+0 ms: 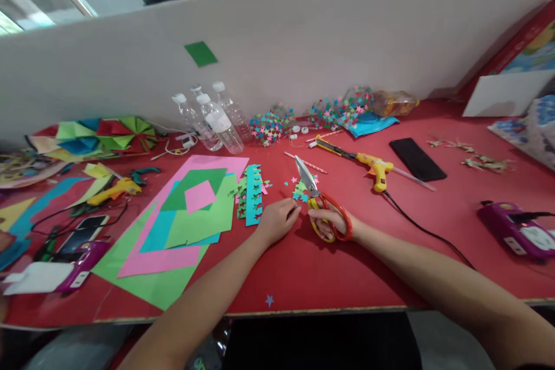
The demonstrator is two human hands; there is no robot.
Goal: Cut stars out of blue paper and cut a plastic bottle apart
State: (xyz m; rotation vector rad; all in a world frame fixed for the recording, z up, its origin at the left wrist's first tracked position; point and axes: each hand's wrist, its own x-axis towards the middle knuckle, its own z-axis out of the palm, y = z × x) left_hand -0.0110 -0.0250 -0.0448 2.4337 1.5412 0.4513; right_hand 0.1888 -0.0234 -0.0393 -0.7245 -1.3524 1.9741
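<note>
Scissors with orange and yellow handles sit in the right hand, blades parted and pointing toward the back of the bench, near its middle. Going from the left end: folded paper fans lie by the back wall, with a yellow tool, a phone and loose offcuts in front of them. Next comes a stack of coloured sheets, pink, green and blue, reaching toward the front edge. Behind it stand clear water bottles. Just right of the stack lie cut strips of blue and green with star-shaped holes along them. The left hand rests beside those strips, fingers curled and pinched on something too small to make out. Between the two hands a few small paper stars are scattered. Farther back sit heaps of finished stars, so much of the cutting looks done, while the uncut sheets suggest more remains. To the right lie a yellow glue gun, a dark phone, and a purple device near the right end.
</note>
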